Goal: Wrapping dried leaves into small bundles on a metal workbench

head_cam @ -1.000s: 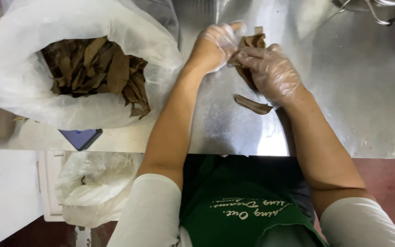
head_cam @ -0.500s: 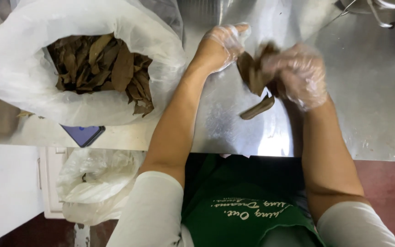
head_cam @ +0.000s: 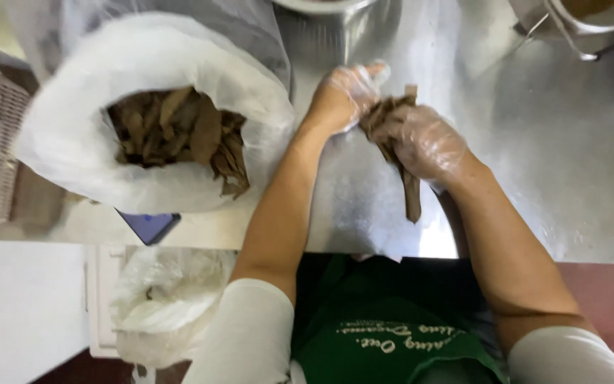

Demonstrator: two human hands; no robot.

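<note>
Both my hands wear thin clear plastic gloves and meet over a steel table (head_cam: pixel 548 142). My left hand (head_cam: pixel 346 96) and my right hand (head_cam: pixel 421 142) together grip a bunch of dry brown leaves (head_cam: pixel 392 142). One long leaf hangs down from the bunch toward the table's front edge. To the left stands a big white plastic sack (head_cam: pixel 94 163), open at the top and filled with more dry brown leaves (head_cam: pixel 179 135).
A metal bowl (head_cam: pixel 321 7) sits at the table's far edge, and a metal basket or pot (head_cam: pixel 584 25) at the far right. A dark blue flat object (head_cam: pixel 149 226) lies under the sack. A second white bag (head_cam: pixel 165 306) sits lower left. I wear a green apron.
My right hand has come back in toward the left hand, closing over the leaf bunch. The hanging leaf now points down. The view has shifted slightly.
</note>
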